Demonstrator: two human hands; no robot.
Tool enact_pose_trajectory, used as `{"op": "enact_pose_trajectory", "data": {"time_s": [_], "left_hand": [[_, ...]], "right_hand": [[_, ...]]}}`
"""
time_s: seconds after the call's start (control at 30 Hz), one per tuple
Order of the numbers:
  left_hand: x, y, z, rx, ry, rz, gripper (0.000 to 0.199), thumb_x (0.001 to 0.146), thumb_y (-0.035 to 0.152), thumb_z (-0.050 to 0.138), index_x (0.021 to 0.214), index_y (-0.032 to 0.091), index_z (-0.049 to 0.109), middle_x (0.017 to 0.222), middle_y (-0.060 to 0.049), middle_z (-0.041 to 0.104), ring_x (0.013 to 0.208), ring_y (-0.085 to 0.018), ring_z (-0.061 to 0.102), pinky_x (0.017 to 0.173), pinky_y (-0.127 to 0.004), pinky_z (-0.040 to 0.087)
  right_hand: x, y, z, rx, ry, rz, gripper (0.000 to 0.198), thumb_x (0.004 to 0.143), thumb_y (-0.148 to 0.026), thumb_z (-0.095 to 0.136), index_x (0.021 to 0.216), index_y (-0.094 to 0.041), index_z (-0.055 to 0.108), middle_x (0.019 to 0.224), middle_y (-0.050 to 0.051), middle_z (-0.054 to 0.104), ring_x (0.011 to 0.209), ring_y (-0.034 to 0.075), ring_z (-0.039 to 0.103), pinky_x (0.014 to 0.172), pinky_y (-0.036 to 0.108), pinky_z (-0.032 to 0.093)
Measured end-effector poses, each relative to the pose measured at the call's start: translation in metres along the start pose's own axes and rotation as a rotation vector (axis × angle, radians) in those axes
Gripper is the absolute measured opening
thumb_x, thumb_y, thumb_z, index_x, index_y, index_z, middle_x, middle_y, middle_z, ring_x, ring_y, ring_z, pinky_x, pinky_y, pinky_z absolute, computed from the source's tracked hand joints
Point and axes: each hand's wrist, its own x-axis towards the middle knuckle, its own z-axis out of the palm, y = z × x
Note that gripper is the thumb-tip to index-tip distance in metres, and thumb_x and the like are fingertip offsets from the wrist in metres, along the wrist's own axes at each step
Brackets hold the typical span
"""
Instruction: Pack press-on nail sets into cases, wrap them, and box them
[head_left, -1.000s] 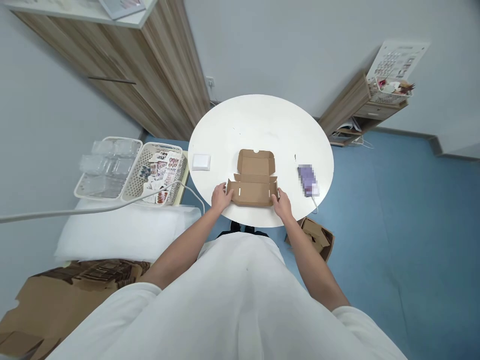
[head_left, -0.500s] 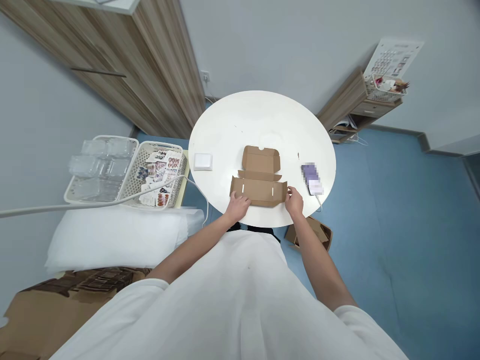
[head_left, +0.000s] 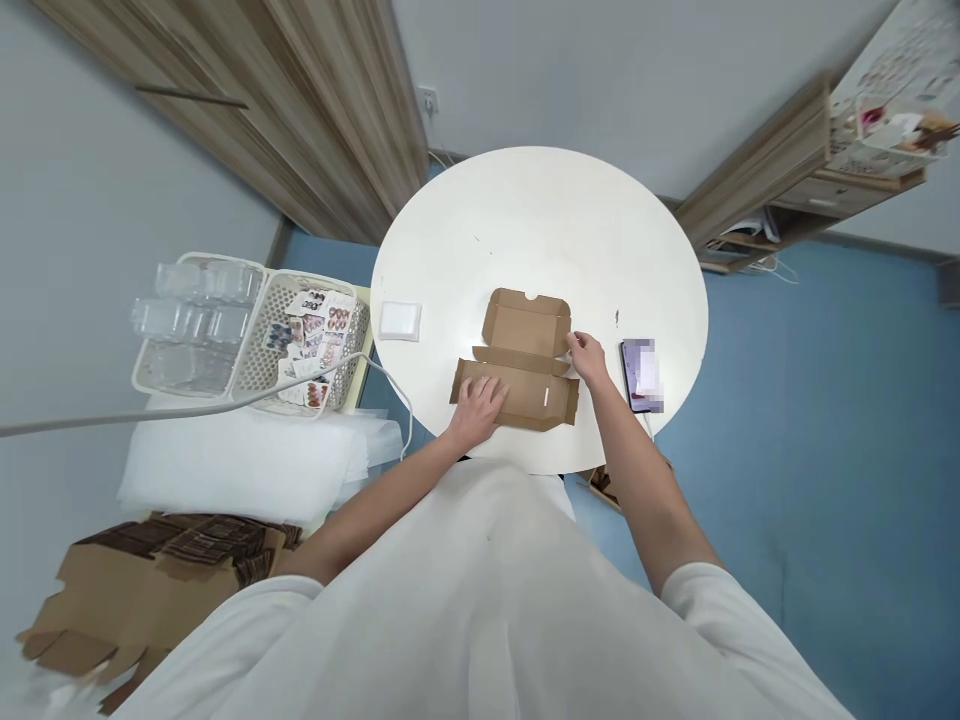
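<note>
An unfolded brown cardboard box (head_left: 525,330) lies on the white round table (head_left: 525,210), its lid panel toward the back and its other panel nearer my body. My left hand (head_left: 480,405) rests on the left part of the near panel, fingers spread, covering one of its slots. At the right edge of the lid panel, my right hand (head_left: 587,355) pinches a side flap between thumb and fingers. The side flaps of the near panel stand partly raised.
A white packet (head_left: 400,321) is at the table's left, a phone (head_left: 641,375) with a cable at its right. Left of the table stand a basket of clear plastic boxes (head_left: 199,320) and a basket of printed cards (head_left: 315,340). A white cable (head_left: 225,407) crosses there.
My right hand has moved from the near panel's right flap up to the lid panel's side flap. My left hand has slid further onto the near panel. The camera view has shifted.
</note>
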Motion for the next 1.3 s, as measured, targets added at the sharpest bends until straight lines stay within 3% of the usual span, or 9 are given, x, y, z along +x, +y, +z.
{"op": "enact_pose_trajectory", "data": {"time_s": [0.23,0.53,0.63,0.7,0.77,0.83,0.93,1.13,1.3], "left_hand": [[0.017,0.003,-0.008,0.020,-0.043,-0.125,0.103,0.060,0.046,0.071,0.142,0.016,0.017,0.148,-0.018,0.018,0.134,-0.035,0.016,0.107,-0.052,0.006],[0.026,0.001,-0.013,0.056,-0.074,-0.143,0.109,0.058,0.048,0.071,0.143,0.014,0.013,0.148,-0.017,0.017,0.136,-0.036,0.008,0.106,-0.053,0.002],[0.027,0.000,-0.012,0.047,-0.056,-0.120,0.106,0.058,0.046,0.070,0.143,0.014,0.015,0.147,-0.017,0.022,0.136,-0.035,0.010,0.106,-0.054,0.002],[0.025,-0.001,-0.011,0.041,-0.037,-0.108,0.103,0.059,0.044,0.070,0.142,0.014,0.017,0.146,-0.017,0.025,0.136,-0.035,0.011,0.107,-0.054,0.002],[0.021,-0.001,-0.010,0.033,-0.016,-0.091,0.099,0.060,0.041,0.069,0.141,0.014,0.020,0.144,-0.017,0.028,0.136,-0.035,0.012,0.107,-0.053,0.002],[0.014,-0.001,-0.008,0.023,0.007,-0.068,0.095,0.061,0.039,0.068,0.141,0.014,0.023,0.143,-0.017,0.030,0.135,-0.035,0.013,0.108,-0.053,0.003],[0.004,-0.001,-0.006,0.027,0.019,-0.047,0.092,0.061,0.039,0.068,0.140,0.015,0.025,0.143,-0.017,0.031,0.135,-0.035,0.015,0.108,-0.054,0.003],[-0.017,-0.006,-0.003,0.017,0.081,-0.047,0.102,0.056,0.045,0.072,0.141,0.016,0.022,0.145,-0.018,0.026,0.136,-0.036,0.009,0.107,-0.055,0.003],[-0.051,-0.038,0.011,-0.217,0.190,-0.464,0.111,0.056,0.049,0.071,0.142,0.014,0.009,0.145,-0.023,0.021,0.133,-0.038,0.021,0.100,-0.055,0.025]], "right_hand": [[0.005,0.001,0.011,-0.063,-0.049,-0.113,0.015,0.075,-0.030,0.043,0.068,-0.020,0.052,0.057,-0.003,0.049,0.057,0.013,0.044,0.059,0.025,0.036],[-0.019,0.000,0.010,-0.189,-0.054,-0.103,0.016,0.072,-0.027,0.041,0.060,-0.020,0.049,0.051,-0.004,0.043,0.050,0.012,0.036,0.051,0.024,0.031],[-0.026,0.000,0.008,-0.238,-0.042,-0.158,0.027,0.078,-0.033,0.037,0.084,-0.018,0.059,0.069,0.003,0.058,0.062,0.016,0.049,0.059,0.028,0.038],[-0.039,-0.001,0.006,-0.316,0.066,-0.246,0.047,0.079,-0.043,0.040,0.114,-0.015,0.051,0.101,0.012,0.061,0.089,0.024,0.054,0.074,0.035,0.041],[-0.058,0.001,0.005,-0.443,0.131,-0.382,0.072,0.076,-0.051,0.045,0.134,-0.013,0.031,0.132,0.018,0.042,0.117,0.032,0.040,0.091,0.045,0.033],[-0.083,0.004,0.009,-0.586,0.021,-0.545,0.086,0.073,-0.054,0.050,0.141,-0.013,0.017,0.146,0.017,0.023,0.132,0.033,0.021,0.102,0.048,0.020],[-0.114,0.012,0.025,-0.769,-0.216,-0.665,0.102,0.065,-0.056,0.060,0.143,-0.013,0.008,0.150,0.015,0.014,0.137,0.032,0.008,0.108,0.047,0.006],[-0.128,0.020,0.055,-0.888,-0.198,-0.575,0.110,0.060,-0.041,0.068,0.143,-0.014,0.000,0.150,0.016,0.008,0.139,0.030,0.005,0.108,0.050,0.002],[-0.128,0.020,0.060,-0.888,-0.185,-0.539,0.111,0.060,-0.042,0.069,0.143,-0.015,0.000,0.151,0.015,0.007,0.139,0.028,0.003,0.108,0.052,0.006]]}}
